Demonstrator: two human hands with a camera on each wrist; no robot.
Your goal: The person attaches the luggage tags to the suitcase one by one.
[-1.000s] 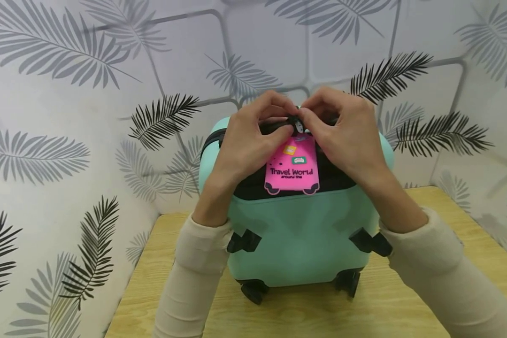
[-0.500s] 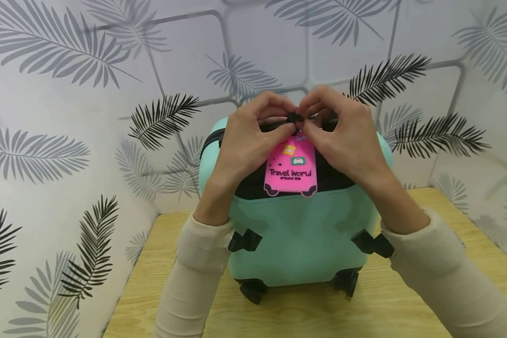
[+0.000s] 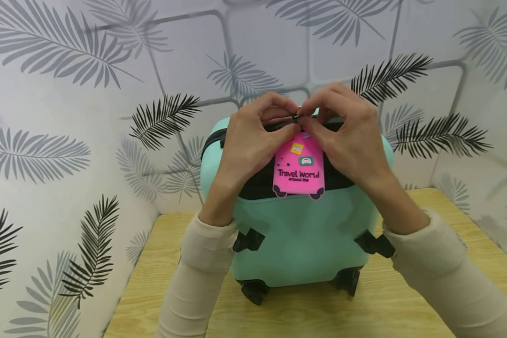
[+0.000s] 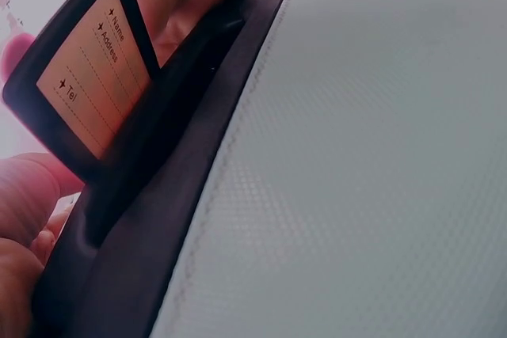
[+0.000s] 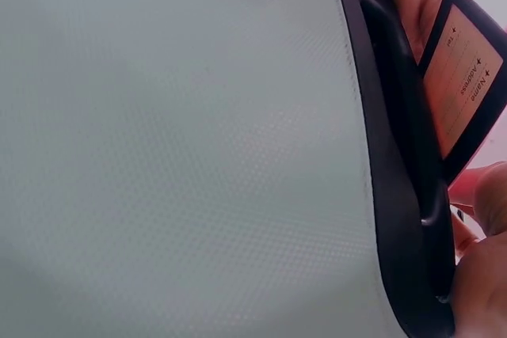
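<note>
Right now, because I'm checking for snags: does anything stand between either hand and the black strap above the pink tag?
Nothing visible does: the left hand and right hand both pinch the black strap, with the pink tag below.

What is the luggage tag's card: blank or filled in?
Blank, as far as shows: in the left wrist view, the card has printed Name, Address and Tel lines, no visible handwriting.

Since half a second ago, the pink tag point(image 3: 298, 164) has shifted slightly to your right, your right hand point(image 3: 351, 134) also a little.
</note>
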